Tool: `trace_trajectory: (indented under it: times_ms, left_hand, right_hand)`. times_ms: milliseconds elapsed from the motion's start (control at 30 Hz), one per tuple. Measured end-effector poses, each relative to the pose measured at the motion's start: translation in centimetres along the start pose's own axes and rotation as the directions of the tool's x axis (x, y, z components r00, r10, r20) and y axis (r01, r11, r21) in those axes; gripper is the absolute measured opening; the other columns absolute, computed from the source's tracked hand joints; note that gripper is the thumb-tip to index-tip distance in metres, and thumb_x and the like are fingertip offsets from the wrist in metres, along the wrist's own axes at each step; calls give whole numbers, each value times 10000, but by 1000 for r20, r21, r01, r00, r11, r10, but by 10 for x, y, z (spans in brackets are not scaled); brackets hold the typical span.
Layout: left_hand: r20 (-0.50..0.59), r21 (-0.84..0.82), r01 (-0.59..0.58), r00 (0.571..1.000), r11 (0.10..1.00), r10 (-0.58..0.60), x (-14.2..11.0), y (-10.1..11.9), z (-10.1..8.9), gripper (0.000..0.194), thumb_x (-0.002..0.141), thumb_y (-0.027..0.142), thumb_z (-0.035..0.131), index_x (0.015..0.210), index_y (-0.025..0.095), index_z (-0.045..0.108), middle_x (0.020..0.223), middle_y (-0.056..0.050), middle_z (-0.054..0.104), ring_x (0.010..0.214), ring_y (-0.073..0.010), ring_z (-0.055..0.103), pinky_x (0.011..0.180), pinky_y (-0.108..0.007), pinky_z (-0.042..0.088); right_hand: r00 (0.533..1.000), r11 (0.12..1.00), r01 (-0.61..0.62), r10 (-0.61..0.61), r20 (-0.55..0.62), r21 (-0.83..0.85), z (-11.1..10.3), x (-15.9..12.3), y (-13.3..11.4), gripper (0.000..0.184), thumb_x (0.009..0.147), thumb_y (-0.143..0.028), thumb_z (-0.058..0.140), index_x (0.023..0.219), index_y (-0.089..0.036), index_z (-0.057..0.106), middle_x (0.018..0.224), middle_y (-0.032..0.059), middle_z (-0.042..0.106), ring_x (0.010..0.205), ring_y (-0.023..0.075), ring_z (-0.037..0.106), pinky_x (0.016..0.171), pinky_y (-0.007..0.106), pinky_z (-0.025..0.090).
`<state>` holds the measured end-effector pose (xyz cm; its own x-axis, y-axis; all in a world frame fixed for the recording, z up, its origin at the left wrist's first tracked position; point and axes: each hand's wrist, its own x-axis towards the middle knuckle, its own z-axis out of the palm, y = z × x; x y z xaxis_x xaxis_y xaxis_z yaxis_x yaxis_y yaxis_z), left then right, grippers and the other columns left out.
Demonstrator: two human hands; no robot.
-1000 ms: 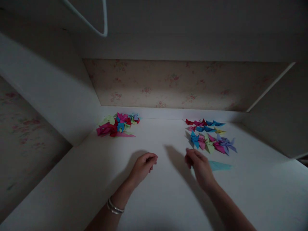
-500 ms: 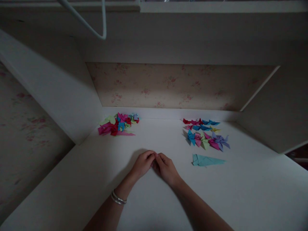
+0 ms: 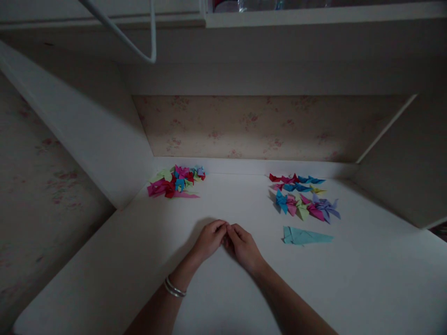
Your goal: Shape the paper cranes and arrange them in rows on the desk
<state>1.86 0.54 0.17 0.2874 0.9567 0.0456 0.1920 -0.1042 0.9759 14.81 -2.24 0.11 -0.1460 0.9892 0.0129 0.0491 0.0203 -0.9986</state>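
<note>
At the middle of the white desk (image 3: 223,298), my left hand (image 3: 210,239) and my right hand (image 3: 244,246) meet at the fingertips. Both are closed, thumbs against curled fingers, and whatever they may pinch is hidden. To the right of my right hand lies a folded teal paper strip (image 3: 307,236), wide at its left end and narrow at its right. Behind it sit folded paper figures in rows, among them a light purple one (image 3: 326,208) and a blue one (image 3: 281,201). A heap of colourful folded paper (image 3: 176,182) lies at the back left.
A floral-papered back panel (image 3: 251,125) closes the desk's rear, with a white side panel (image 3: 84,125) on the left. Overhead, a shelf edge (image 3: 314,15) runs across. A white bent rod or cord (image 3: 153,37) hangs at the upper left.
My right hand has moved left from beside the teal paper strip to meet my left hand. Over the last half second both hands stay together, while the camera view shifts slightly.
</note>
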Motion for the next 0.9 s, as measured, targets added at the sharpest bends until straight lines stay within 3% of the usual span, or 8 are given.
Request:
trace_trajectory:
  times_ms: [900]
  left_hand:
    - [23, -4, -3, 1000, 1000, 3, 3, -10, 1, 269, 864, 352, 435, 723, 157, 555, 551, 42, 462, 505, -99, 429, 467, -203, 318]
  right_hand:
    - [1000, 1000, -5, 5, 9, 27, 0, -1, 0, 403, 888, -549, 429, 733, -197, 552, 623, -20, 542, 543, 116, 466, 520, 232, 360]
